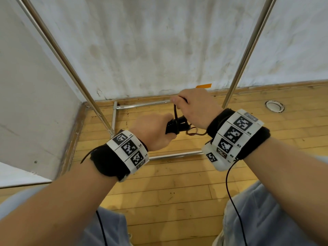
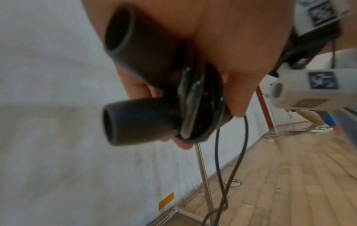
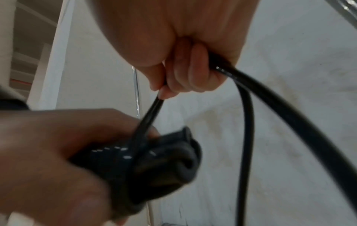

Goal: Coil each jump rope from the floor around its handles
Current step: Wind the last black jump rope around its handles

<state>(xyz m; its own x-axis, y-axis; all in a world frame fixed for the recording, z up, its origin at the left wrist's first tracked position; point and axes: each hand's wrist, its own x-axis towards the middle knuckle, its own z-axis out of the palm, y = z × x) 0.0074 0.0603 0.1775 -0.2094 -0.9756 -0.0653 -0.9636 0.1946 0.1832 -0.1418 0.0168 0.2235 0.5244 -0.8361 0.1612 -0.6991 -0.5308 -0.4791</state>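
My left hand [image 1: 152, 132] grips two black jump rope handles [image 1: 177, 125] held side by side, above the wooden floor. In the left wrist view both handles' [image 2: 139, 119] open ends point left, with glossy black rope coils [image 2: 195, 104] wound round them. My right hand [image 1: 193, 107] is just above and right of the handles, its fingers [image 3: 185, 76] curled round the black rope [image 3: 289, 113]. A taut doubled strand [image 1: 175, 110] runs from that hand down to the coils [image 3: 119, 162]. Loose rope [image 2: 231, 175] hangs toward the floor.
A chrome rack frame stands ahead, with slanting poles [image 1: 58, 50] [image 1: 248, 50] and floor bars [image 1: 174, 155]. A stained white wall [image 1: 159, 41] is behind it. A round metal floor fitting [image 1: 274, 106] lies at right. Another person's legs [image 2: 313, 119] show far off.
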